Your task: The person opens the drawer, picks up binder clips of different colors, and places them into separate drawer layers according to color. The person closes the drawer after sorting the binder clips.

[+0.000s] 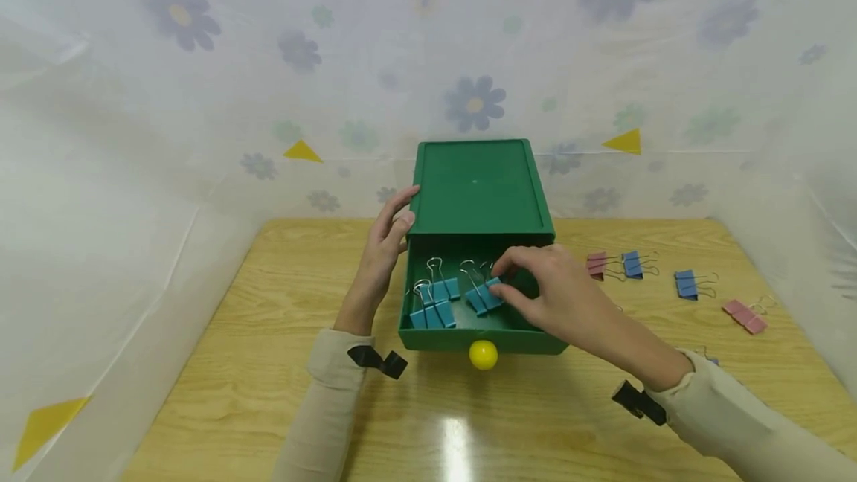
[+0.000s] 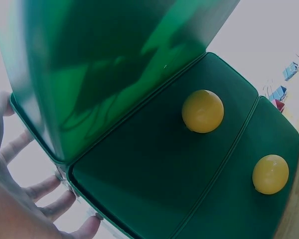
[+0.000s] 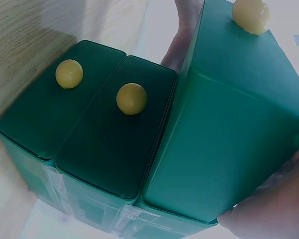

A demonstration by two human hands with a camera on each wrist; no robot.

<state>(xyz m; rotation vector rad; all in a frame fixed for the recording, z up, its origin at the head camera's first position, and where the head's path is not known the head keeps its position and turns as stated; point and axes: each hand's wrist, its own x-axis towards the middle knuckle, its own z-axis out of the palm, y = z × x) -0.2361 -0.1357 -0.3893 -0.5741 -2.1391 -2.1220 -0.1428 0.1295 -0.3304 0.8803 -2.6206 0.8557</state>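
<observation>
**Blue clip held inside the open top drawer**

The right hand (image 1: 562,296) reached into the pulled-out top drawer (image 1: 482,337) of a green drawer box (image 1: 477,184) on the wooden desk (image 1: 268,363). Its thumb and fingers were pinched together on a blue clip (image 1: 485,294), held low over the drawer floor beside 3 other blue clips (image 1: 435,303) lying there.

The left hand (image 1: 388,244) rested with straight, relaxed fingers against the box's left side, apparently to keep the light plastic box from sliding while the other hand worked in the drawer. From the left wrist view those fingers (image 2: 45,199) lay spread along the box edge.

The wrist views showed 2 lower drawers closed, each with a yellow knob (image 3: 131,98).

Right of the box, 2 pink clips (image 1: 745,315) and 2 more blue ones (image 1: 686,283) lay loose on the desk, within easy reach of the right hand.
</observation>
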